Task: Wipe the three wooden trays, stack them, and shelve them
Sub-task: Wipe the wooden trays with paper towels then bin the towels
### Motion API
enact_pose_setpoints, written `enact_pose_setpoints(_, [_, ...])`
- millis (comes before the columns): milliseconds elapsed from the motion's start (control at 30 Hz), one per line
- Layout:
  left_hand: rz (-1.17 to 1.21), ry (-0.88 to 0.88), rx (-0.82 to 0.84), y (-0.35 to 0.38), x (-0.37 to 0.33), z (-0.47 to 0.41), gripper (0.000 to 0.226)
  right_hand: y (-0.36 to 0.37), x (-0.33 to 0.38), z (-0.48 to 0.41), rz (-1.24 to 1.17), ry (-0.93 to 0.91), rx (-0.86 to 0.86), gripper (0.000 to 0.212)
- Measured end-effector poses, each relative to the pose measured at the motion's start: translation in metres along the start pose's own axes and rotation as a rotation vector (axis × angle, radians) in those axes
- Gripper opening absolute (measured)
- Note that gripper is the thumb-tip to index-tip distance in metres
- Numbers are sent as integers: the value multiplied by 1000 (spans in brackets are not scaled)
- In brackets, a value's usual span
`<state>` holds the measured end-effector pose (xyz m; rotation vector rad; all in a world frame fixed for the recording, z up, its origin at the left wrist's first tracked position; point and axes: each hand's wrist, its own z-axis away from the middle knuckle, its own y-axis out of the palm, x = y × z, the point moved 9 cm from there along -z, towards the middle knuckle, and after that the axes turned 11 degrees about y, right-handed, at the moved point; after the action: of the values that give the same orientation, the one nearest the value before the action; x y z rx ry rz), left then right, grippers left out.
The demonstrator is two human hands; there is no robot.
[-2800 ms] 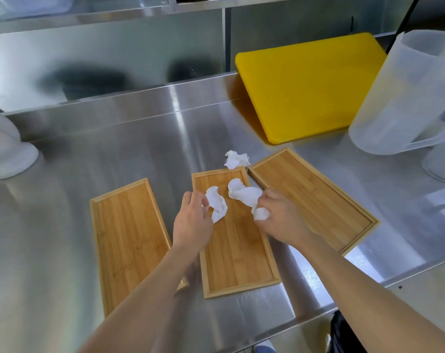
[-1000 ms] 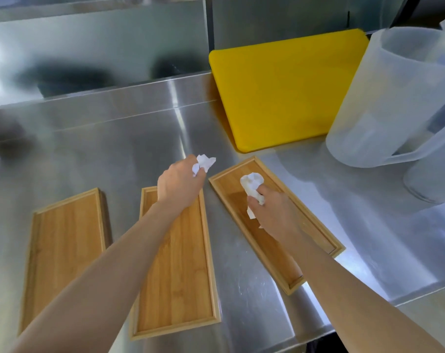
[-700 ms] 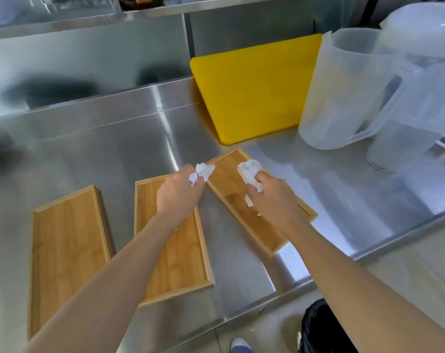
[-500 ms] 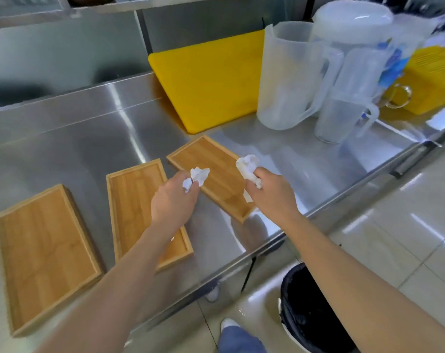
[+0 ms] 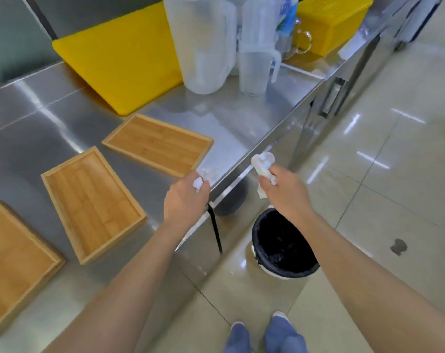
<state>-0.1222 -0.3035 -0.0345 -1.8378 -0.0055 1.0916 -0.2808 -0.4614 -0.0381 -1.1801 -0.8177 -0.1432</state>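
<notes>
Both hands now past the counter edge (image 5: 244,159), each grip clamped on tissue, above open bin (image 5: 284,243).

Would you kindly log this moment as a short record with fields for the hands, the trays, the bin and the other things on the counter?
left hand: shut on a small paper wad, at the counter edge
right hand: shut on a larger paper wad, above the floor, near the bin
trays: three, flat on the counter, apart, not stacked: far tray, middle tray, near tray
bin: black-lined, open, on the floor below the right hand
behind trays: yellow board, big jug, small jug, yellow box
</notes>
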Motion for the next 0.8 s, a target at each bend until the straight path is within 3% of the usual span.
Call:
enact_pose_setpoints(433, [73, 11, 216, 147, -55, 7, 30, -32, -172, -11, 64, 266, -45, 17])
enact_pose_setpoints(800, [175, -298, 321, 368, 37, 22, 24, 101, -357, -52, 173, 387, 115, 22])
